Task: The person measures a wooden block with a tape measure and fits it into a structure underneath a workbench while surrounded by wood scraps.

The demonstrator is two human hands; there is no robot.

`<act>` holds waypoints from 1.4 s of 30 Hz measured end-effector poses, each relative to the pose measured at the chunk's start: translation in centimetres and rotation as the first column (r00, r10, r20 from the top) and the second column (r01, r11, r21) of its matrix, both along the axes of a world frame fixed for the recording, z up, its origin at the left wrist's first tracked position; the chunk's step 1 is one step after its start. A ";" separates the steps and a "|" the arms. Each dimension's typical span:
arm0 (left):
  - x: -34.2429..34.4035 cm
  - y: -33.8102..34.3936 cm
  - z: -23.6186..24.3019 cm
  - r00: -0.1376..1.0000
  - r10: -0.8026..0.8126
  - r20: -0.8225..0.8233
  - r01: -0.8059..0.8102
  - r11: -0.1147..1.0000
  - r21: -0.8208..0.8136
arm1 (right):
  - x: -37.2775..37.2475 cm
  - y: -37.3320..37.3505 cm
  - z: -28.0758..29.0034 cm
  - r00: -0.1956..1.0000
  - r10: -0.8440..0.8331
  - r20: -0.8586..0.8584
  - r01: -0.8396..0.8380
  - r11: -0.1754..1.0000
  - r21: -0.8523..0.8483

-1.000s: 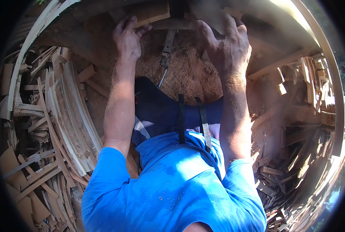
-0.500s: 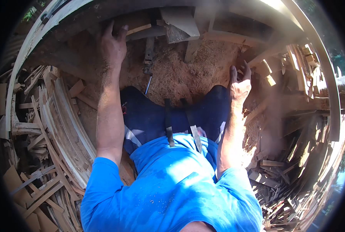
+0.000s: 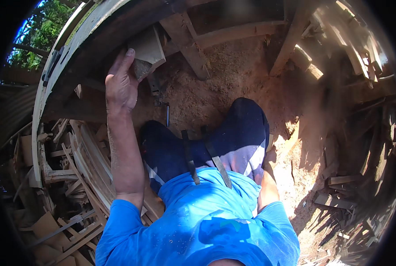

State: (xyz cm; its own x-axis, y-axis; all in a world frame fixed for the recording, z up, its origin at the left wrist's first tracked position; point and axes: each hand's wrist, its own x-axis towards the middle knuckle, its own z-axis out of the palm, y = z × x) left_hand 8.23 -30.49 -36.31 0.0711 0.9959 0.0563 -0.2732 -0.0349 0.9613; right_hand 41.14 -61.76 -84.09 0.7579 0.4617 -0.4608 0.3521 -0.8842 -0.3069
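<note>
My left hand point(image 3: 121, 86) reaches up at the upper left, under the long beam of a wooden frame. Its thumb and fingers are stretched out, the fingertips partly in shadow. Right beside the thumb is a thick wooden block point(image 3: 150, 49) with a rough sawn end; hand and block look in contact, though I cannot tell if it bears any weight. Of my right arm only the forearm point(image 3: 269, 188) shows, lowered beside my right thigh, which hides the hand. A metal rod point(image 3: 167, 115) stands near my left knee, below the block.
A pale curved-looking beam point(image 3: 45, 104) runs along the left and top. Sawdust point(image 3: 226, 82) covers the ground before my knees. Long slabs point(image 3: 89, 155) and offcuts pile up at the left. More scrap wood point(image 3: 337, 201) lies at the right. A slanting post point(image 3: 291, 44) stands ahead.
The view has turned. My right hand has dropped from the front right to beside my thigh, out of sight. The block, earlier right of my left hand with a gap, now appears against it.
</note>
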 end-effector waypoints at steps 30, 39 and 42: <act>-0.3 2.4 0.1 0.978 0.037 -0.203 -0.035 0.999 0.010 | -10.9 27.0 48.5 0.651 0.492 0.577 -0.631 -0.070 0.772; -0.9 3.1 -0.8 0.965 -0.006 -0.264 0.019 0.999 0.048 | -15.1 31.1 48.6 0.622 0.519 0.586 -0.631 -0.110 0.768; -0.9 3.4 -1.1 0.959 0.034 -0.281 -0.013 0.997 0.075 | -15.9 31.8 49.0 0.689 0.516 0.509 -0.594 0.001 0.804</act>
